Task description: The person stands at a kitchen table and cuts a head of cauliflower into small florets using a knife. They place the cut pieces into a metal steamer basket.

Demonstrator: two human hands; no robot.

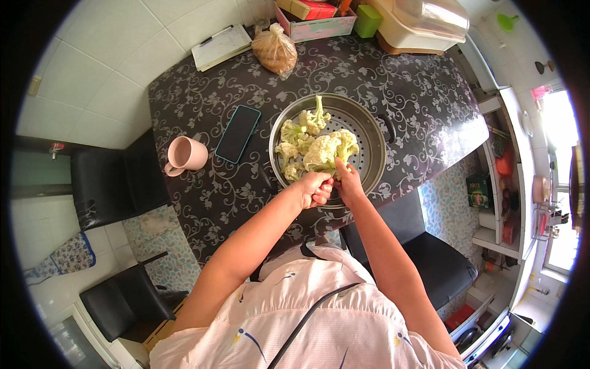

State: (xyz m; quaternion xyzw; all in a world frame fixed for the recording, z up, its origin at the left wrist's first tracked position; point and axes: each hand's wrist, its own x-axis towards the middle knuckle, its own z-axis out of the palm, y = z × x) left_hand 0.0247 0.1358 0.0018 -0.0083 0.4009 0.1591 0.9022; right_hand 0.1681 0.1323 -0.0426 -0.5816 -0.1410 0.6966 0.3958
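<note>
A round metal steamer pan (pixel 375 159) with a perforated bottom and dark side handles stands on the patterned tablecloth. Several loose cauliflower florets (pixel 291 132) lie in its left part. Over the pan's near half, a large piece of cauliflower (pixel 325 152) is gripped at its stem side by my right hand (pixel 349 183), the thumb pressed on it. My left hand (pixel 316 190) is curled at the near rim, its fingers closed beside the stem and close to my right hand. Whether it pinches part of the stem is hidden by the fingers.
Left of the pan lie a phone (pixel 238 134) and a pink mug (pixel 187 153). Behind are a notebook with a pen (pixel 222 48), a tied plastic bag of food (pixel 275 50), a box (pixel 318 28) and a lidded container (pixel 417 27). Black chairs (pixel 410 263) flank the table.
</note>
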